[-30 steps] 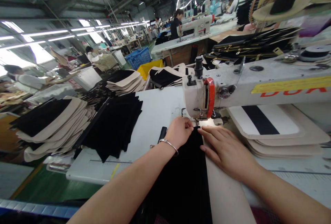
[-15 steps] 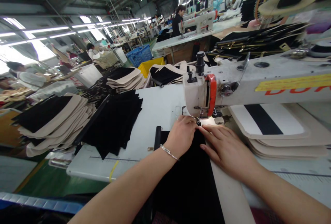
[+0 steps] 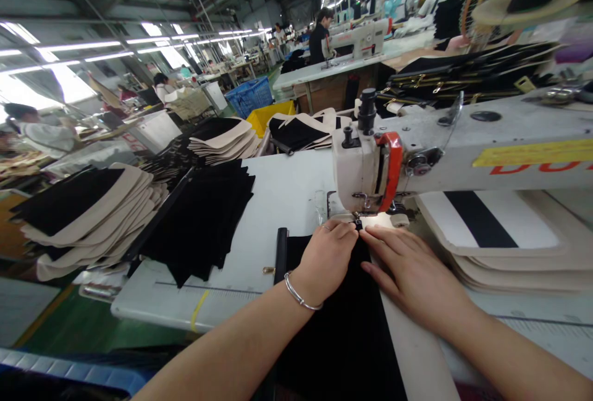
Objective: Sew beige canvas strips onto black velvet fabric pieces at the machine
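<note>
A black fabric panel (image 3: 343,333) lies beneath the sewing machine's presser foot (image 3: 358,223), with a cream strip (image 3: 410,345) along its right side. My left hand (image 3: 327,259), a silver bangle at its wrist, has curled fingers gripping the panel's far end just left of the foot. To the right of the foot, my right hand (image 3: 412,271) lies flat with outstretched fingers, pressing on the black and cream material. The needle point is too small to make out. Beside the panel's left edge is a black rolled edging piece with a small metal zip pull (image 3: 269,270).
The sewing machine (image 3: 361,172) reaches in from the right over the white table (image 3: 287,191). Black pieces (image 3: 199,215) and stacked cream-and-black panels (image 3: 97,222) lie left. More cream panels (image 3: 504,265) sit under the machine arm. A co-worker (image 3: 319,36) works behind.
The view has shifted slightly, so the machine appears a little further right. Both hands stay beside the presser foot on the fabric, with the left fingers a little more bent.
</note>
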Available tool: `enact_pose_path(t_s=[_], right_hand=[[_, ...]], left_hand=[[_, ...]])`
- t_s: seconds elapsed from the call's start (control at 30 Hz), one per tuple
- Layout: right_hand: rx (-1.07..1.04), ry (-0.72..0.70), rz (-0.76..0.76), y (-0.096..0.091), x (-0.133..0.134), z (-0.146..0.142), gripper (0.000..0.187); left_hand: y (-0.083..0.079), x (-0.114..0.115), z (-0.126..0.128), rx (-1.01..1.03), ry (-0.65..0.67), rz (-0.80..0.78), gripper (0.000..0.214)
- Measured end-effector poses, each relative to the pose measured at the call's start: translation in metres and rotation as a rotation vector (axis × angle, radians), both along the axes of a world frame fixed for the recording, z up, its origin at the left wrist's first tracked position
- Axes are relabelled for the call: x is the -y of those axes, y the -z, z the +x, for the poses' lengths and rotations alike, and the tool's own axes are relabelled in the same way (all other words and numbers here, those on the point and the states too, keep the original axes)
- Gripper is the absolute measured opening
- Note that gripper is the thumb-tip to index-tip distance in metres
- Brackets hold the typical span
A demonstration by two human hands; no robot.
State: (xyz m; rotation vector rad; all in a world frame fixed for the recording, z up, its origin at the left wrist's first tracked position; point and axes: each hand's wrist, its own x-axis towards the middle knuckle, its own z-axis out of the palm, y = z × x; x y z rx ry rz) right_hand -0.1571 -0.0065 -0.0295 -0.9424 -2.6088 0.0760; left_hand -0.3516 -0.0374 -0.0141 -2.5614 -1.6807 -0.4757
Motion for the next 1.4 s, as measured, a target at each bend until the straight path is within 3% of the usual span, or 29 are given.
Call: enact_pose_path(t_s=[0.57,0.7,0.8,0.87,0.97,1.07,1.17,1.4], right_hand=[[0.004,0.024,0.016,-0.002,0.001,-0.002,0.049],[0.007,0.026,0.057,-0.003,0.026,0.008,0.047],[0.003,-0.038,0.154,-0.002,0.063,0.026,0.048],[0.012,-0.1,0.236,-0.003,0.088,0.039,0.047],[0.075,-0.176,0.314,-0.01,0.112,0.052,0.047],[0.109,-0.263,0.366,-0.017,0.12,0.059,0.047],[0.09,-0.257,0.382,-0.018,0.124,0.061,0.036],[-0.212,-0.08,0.257,0.02,0.144,0.053,0.042]], left_hand=[[-0.004,-0.009,-0.006,0.077,0.063,-0.017,0.024],[-0.025,0.024,-0.011,0.069,0.114,-0.144,0.033],[-0.041,0.075,-0.014,0.045,0.337,-0.334,0.05],[-0.044,0.106,-0.013,-0.003,0.442,-0.382,0.048],[-0.04,0.132,-0.009,-0.056,0.434,-0.361,0.042],[-0.035,0.139,-0.005,-0.064,0.401,-0.341,0.041],[-0.034,0.138,-0.004,-0.055,0.396,-0.308,0.036],[-0.038,0.142,-0.008,-0.034,0.392,-0.316,0.036]])
